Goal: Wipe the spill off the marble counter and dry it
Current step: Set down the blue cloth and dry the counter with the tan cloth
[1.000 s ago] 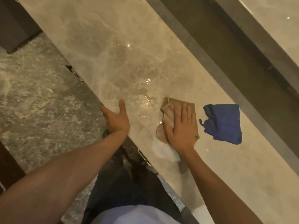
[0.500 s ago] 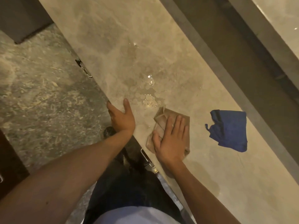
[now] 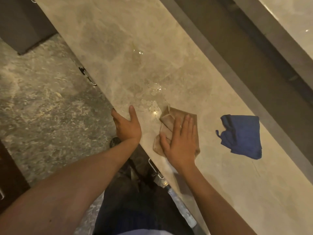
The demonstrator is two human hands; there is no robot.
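The beige marble counter [image 3: 118, 39] runs diagonally across the head view. A spill [image 3: 152, 92] of clear droplets and puddles glistens on it near the front edge. My right hand [image 3: 181, 143] lies flat, fingers spread, pressing a folded tan cloth [image 3: 171, 119] onto the marble just right of the wet patch. The cloth's far corner touches the nearest drops. My left hand [image 3: 127, 128] holds the counter's front edge, thumb on top beside the spill and fingers curled over the edge. A crumpled blue cloth [image 3: 242, 136] lies on the counter to the right, apart from my hand.
A dark raised ledge [image 3: 237, 56] borders the counter's far side. Metal drawer handles [image 3: 88, 77] [image 3: 155, 168] stick out under the front edge. The speckled stone floor [image 3: 42, 99] lies to the left, with a dark cabinet [image 3: 22, 22] at the top left.
My right hand has slid the tan cloth toward the front edge, away from the blue cloth, then held about still. My left hand stays on the edge.
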